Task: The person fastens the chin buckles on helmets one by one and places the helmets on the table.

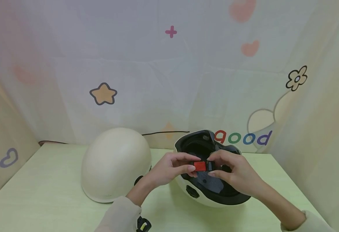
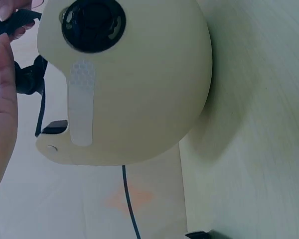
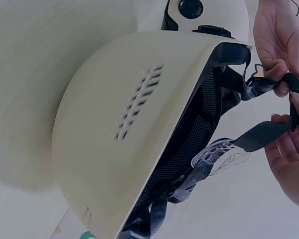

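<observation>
A cream helmet [image 1: 191, 193] lies upturned on the table, its black padded lining facing up. Above its opening, my left hand [image 1: 169, 168] pinches the red part of the chin-strap buckle [image 1: 199, 166] between thumb and fingers. My right hand [image 1: 239, 172] pinches the black part beside it, at the end of a dark strap [image 3: 264, 136]. The two parts meet closely; whether they are locked together cannot be made out. In the right wrist view both straps run up from the helmet to the buckle [image 3: 293, 83]. A clear plastic piece [image 3: 229, 158] hangs around one strap.
A second cream helmet [image 1: 115, 164] sits dome up to the left, close to my left forearm. The pale green table [image 1: 47, 180] ends at a printed curtain [image 1: 169, 80] behind and at both sides. A black strap end [image 1: 143, 224] shows by my left sleeve.
</observation>
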`<state>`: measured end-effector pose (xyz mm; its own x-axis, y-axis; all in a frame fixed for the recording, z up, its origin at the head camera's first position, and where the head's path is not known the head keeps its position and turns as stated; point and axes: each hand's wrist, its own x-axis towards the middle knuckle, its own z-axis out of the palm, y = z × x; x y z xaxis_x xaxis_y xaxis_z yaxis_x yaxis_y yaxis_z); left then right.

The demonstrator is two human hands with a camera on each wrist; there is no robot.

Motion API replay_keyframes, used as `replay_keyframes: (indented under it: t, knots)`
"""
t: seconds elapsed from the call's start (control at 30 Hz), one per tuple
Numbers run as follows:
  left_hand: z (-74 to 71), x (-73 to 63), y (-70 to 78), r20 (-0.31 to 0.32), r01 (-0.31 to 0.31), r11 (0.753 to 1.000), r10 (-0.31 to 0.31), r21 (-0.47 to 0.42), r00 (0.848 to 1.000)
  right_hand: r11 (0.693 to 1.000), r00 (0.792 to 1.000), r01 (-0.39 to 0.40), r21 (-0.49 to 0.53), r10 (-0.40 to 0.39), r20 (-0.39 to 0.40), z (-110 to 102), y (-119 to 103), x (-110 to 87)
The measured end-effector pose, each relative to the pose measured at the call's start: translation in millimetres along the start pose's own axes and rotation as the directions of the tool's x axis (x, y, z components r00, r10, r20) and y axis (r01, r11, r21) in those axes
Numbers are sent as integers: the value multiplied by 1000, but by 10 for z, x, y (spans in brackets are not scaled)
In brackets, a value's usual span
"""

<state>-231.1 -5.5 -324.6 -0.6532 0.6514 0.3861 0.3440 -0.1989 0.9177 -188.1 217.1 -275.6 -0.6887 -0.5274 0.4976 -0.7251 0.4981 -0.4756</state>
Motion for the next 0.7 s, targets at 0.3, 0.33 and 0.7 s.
replay_keyframes:
  t: [0.3, 0.33, 0.7]
  knots:
    - [-3, -30, -14, -56, 85, 993, -80, 77, 995, 997, 998, -50, -54, 52, 31, 17, 96, -34]
    - [-13, -41, -30, -76, 91, 992, -84, 90, 994, 996, 997, -64, -56, 66, 34, 19, 112, -43]
    - [-90, -201, -194, -266, 155, 936, -69, 316, 961, 961, 955, -263, -85, 272, 116, 106, 453, -203]
